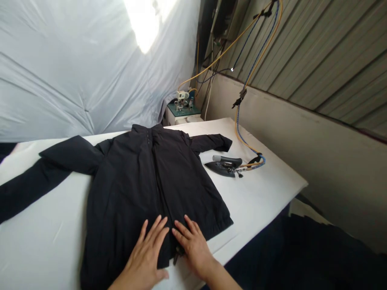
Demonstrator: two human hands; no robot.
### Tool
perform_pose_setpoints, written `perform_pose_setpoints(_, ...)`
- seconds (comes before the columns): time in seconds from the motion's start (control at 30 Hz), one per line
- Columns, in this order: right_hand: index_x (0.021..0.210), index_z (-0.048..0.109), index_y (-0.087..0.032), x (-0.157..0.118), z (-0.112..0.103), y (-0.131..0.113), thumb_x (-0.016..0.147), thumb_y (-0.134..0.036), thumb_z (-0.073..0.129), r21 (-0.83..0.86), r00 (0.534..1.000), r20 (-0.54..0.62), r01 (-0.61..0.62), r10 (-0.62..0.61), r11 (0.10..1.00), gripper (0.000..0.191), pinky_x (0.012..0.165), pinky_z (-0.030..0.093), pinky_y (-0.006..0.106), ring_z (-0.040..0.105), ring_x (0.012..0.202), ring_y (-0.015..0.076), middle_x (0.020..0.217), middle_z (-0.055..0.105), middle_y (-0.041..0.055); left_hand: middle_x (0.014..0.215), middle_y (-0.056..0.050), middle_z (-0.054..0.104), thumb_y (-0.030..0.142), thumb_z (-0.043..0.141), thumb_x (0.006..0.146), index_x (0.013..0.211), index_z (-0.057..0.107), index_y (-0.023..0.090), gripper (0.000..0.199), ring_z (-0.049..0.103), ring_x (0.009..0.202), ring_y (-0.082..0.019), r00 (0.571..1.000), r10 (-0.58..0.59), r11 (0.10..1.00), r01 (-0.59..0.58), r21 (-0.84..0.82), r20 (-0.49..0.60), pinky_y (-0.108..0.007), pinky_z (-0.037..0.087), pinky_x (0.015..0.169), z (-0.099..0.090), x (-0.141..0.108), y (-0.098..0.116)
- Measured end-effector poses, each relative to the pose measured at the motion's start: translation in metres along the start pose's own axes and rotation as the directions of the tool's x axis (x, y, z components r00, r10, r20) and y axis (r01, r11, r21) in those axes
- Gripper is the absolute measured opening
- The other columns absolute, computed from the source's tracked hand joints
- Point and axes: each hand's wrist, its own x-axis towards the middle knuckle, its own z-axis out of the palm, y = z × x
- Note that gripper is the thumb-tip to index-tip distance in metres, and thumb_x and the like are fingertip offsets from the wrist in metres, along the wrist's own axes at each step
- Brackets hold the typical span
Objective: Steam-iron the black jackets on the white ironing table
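A black zip-front jacket [130, 181] lies spread on a white-covered table, its collar away from me and its sleeves out to both sides. My left hand [148, 249] rests on the lower front, left of the zip line, with fingers spread. Just right of the zip line, near the hem, my right hand [193, 243] lies flat with its fingers extended. Neither hand grips anything. Between the two hands a small dark piece, perhaps the zip end, shows at the hem. To the right of the jacket sits a steam iron [225, 165] with a dark handle.
Blue and yellow hoses [238, 125] run from the iron up to an overhead support. Behind the white table [266, 193] stands a small machine [183, 100] on a green top. A white sheet [75, 60] hangs at the back left; dark fabric [317, 249] lies at lower right.
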Motion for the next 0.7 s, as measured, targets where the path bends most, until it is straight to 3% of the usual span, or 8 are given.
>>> perform_pose_setpoints(0.1, 0.135, 0.034, -0.028, -0.002, -0.012, -0.007, 0.085, -0.029, 0.045, 0.079, 0.993, -0.12, 0.003, 0.007, 0.997, 0.051, 0.103, 0.029, 0.051, 0.017, 0.134, 0.0269, 0.141, 0.035, 0.0013, 0.14, -0.007, 0.036, 0.036, 0.057, 0.071, 0.139, 0.019, 0.019, 0.079, 0.028, 0.13, -0.025, 0.996, 0.008, 0.992, 0.004, 0.127, -0.092, -0.046, 0.03, 0.102, 0.02, -0.026, 0.012)
perform_pose_setpoints(0.2, 0.137, 0.029, -0.024, -0.005, -0.02, -0.022, 0.09, -0.028, 0.035, 0.118, 0.949, -0.314, 0.016, 0.022, 0.993, 0.047, 0.104, 0.03, 0.047, 0.016, 0.134, 0.0227, 0.141, 0.035, 0.0038, 0.138, -0.01, 0.039, 0.029, 0.046, 0.079, 0.139, 0.017, 0.011, 0.069, 0.026, 0.131, -0.024, 0.97, -0.031, 0.977, 0.08, 0.199, -0.24, -0.043, 0.029, 0.102, 0.044, -0.028, 0.021)
perform_pose_setpoints(0.27, 0.139, 0.024, -0.025, -0.005, -0.011, -0.03, 0.091, -0.029, 0.034, 0.074, 0.93, -0.366, 0.012, 0.016, 0.997, 0.05, 0.104, 0.03, 0.049, 0.013, 0.135, 0.0239, 0.143, 0.032, 0.0041, 0.136, -0.012, 0.041, 0.024, 0.043, 0.079, 0.137, 0.02, 0.008, 0.065, 0.026, 0.131, -0.024, 0.954, -0.022, 0.973, 0.089, 0.211, -0.299, -0.043, 0.031, 0.101, 0.053, -0.026, 0.026)
perform_pose_setpoints(0.37, 0.141, 0.016, -0.023, -0.005, 0.021, -0.036, 0.088, -0.038, 0.039, -0.042, 0.938, -0.347, 0.007, -0.021, 0.999, 0.06, 0.102, 0.029, 0.054, 0.01, 0.135, 0.0294, 0.144, 0.028, 0.0059, 0.132, -0.01, 0.047, 0.017, 0.043, 0.074, 0.128, 0.04, 0.014, 0.054, 0.036, 0.126, -0.026, 0.958, 0.02, 0.989, 0.023, 0.147, -0.286, -0.047, 0.037, 0.098, 0.054, -0.027, 0.03)
perform_pose_setpoints(0.43, 0.142, 0.012, -0.02, -0.005, 0.042, -0.036, 0.084, -0.045, 0.042, -0.098, 0.95, -0.31, 0.007, -0.038, 0.995, 0.069, 0.103, 0.025, 0.056, 0.006, 0.134, 0.0323, 0.146, 0.023, 0.0075, 0.119, -0.008, 0.057, 0.01, 0.038, 0.071, 0.108, 0.055, 0.018, 0.042, 0.048, 0.116, -0.023, 0.946, -0.111, 0.993, 0.117, 0.003, -0.306, -0.042, 0.044, 0.093, 0.05, -0.03, 0.028)
perform_pose_setpoints(0.5, 0.142, 0.01, -0.018, -0.006, 0.051, -0.038, 0.081, -0.046, 0.047, -0.111, 0.968, -0.25, -0.014, -0.015, 0.994, 0.077, 0.104, 0.02, 0.057, 0.001, 0.134, 0.0343, 0.147, 0.016, 0.0082, 0.106, -0.008, 0.062, 0.004, 0.031, 0.07, 0.092, 0.058, 0.019, 0.038, 0.054, 0.107, -0.017, 0.895, -0.306, 0.949, 0.261, -0.174, -0.325, -0.034, 0.049, 0.089, 0.045, -0.03, 0.026)
perform_pose_setpoints(0.57, 0.142, 0.011, -0.018, -0.006, 0.042, -0.041, 0.077, -0.041, 0.051, -0.069, 0.986, -0.163, -0.04, 0.028, 0.997, 0.079, 0.105, 0.017, 0.057, 0.001, 0.134, 0.0355, 0.148, 0.013, 0.0073, 0.11, -0.007, 0.06, 0.004, 0.028, 0.075, 0.096, 0.057, 0.019, 0.038, 0.053, 0.108, -0.015, 0.874, -0.379, 0.914, 0.303, -0.269, -0.304, -0.029, 0.049, 0.088, 0.045, -0.027, 0.027)
perform_pose_setpoints(0.7, 0.134, 0.038, -0.022, 0.008, -0.013, -0.038, 0.076, -0.021, 0.043, 0.085, 0.995, -0.058, -0.081, 0.086, 0.993, 0.058, 0.104, 0.028, 0.046, 0.03, 0.129, 0.0268, 0.136, 0.043, 0.0052, 0.131, -0.008, 0.048, 0.022, 0.041, 0.082, 0.132, 0.034, 0.019, 0.05, 0.042, 0.122, -0.019, 0.929, -0.218, 0.975, 0.193, -0.113, -0.299, -0.035, 0.041, 0.098, 0.052, -0.015, 0.035)
